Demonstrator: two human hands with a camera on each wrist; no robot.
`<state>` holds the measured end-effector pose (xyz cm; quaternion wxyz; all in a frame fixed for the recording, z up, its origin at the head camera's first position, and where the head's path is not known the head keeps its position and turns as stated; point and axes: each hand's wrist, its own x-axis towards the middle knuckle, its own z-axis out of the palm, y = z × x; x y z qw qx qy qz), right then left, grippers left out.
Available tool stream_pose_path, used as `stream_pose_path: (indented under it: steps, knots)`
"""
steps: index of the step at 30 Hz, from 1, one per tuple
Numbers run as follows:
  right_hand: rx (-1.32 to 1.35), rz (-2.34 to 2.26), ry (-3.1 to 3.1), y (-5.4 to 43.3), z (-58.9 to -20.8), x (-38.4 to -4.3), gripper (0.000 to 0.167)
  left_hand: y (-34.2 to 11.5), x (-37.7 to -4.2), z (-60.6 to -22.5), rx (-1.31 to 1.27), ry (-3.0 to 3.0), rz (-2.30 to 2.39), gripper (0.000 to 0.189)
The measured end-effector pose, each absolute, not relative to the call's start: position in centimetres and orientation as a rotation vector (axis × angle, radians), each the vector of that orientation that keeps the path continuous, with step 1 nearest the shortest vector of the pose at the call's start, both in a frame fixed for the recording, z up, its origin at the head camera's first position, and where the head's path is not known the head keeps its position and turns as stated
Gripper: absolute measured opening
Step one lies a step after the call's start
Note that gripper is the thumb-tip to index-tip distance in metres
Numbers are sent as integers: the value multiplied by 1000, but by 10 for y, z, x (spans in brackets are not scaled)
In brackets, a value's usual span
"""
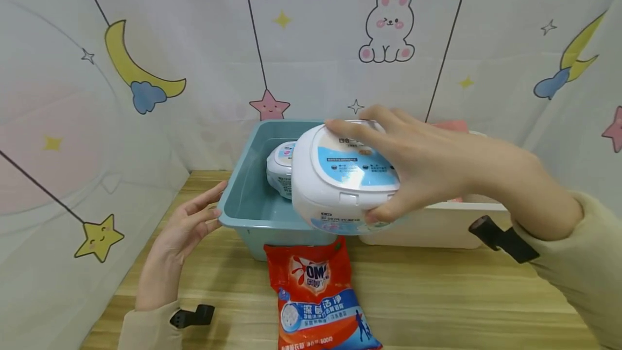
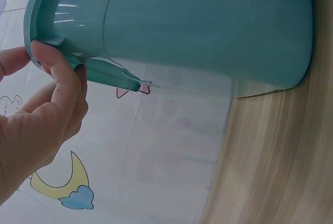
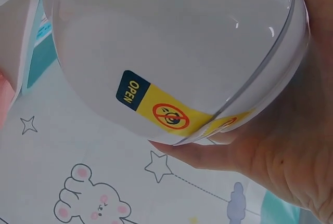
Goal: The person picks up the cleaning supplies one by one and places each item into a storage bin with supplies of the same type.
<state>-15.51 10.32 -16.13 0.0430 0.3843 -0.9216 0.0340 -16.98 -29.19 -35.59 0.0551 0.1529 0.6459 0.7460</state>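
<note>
My right hand [image 1: 423, 158] grips a white laundry-capsule tub [image 1: 311, 190] with a blue-and-white label on its lid, holding it tilted above a teal bin [image 1: 272, 224]. In the right wrist view, the tub [image 3: 171, 42] shows a yellow "OPEN" warning sticker near the fingers. A second, similar white tub [image 1: 279, 172] sits inside the teal bin, partly hidden by the held one. At the bin's left rim is my left hand [image 1: 182, 228]; the left wrist view shows its thumb and fingers [image 2: 57, 68] pinching that rim.
A red and blue bag of washing powder [image 1: 316, 296] lies on the wooden table [image 1: 437, 296] before the teal bin. To the right stands a white bin [image 1: 423, 234], with something pink [image 1: 452, 125] showing behind my right hand. A patterned curtain [image 1: 311, 42] hangs behind.
</note>
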Motion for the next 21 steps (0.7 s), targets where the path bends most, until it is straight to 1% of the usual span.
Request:
stream_pose_path:
  steps: [9,15,21]
  knots:
    - [1194,138,-2821,86,-156,-171,104,-290,-170,-355,448,1980,2252,57]
    - [1201,155,-2844,71,-154,-178,107,-290,-170,-355,433,1964,2271,55]
    - [1218,179,-2863,58,-155,-187,105,-289,-169,-355,413,1981,2268,55]
